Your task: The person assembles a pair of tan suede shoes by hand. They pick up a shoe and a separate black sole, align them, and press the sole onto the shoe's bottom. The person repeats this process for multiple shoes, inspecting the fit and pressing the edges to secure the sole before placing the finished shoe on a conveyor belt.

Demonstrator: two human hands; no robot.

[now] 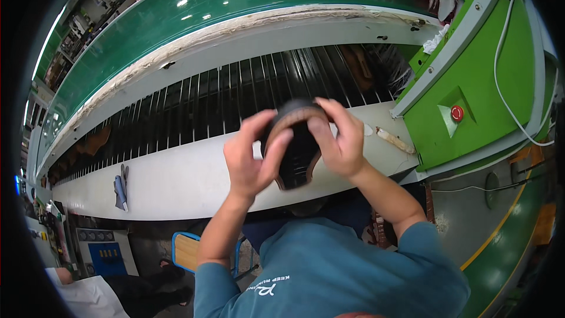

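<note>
Both of my hands hold up a black shoe upper (297, 118) with a brown edge, above the white work ledge. My left hand (254, 156) grips its left side, thumb on the near face and fingers behind. On the other side my right hand (342, 141) pinches the rim, with the thumb pressed on the brown edge near the curved far end. Motion blurs the upper somewhat, so its fine detail is lost.
Behind the ledge (176, 174) runs a dark slatted roller conveyor (206, 106) carrying brown pieces. A scissor-like tool (121, 188) lies left, a wrapped stick (395, 140) right. A green machine housing (488, 94) has a red button (457, 113). Other people are at the left.
</note>
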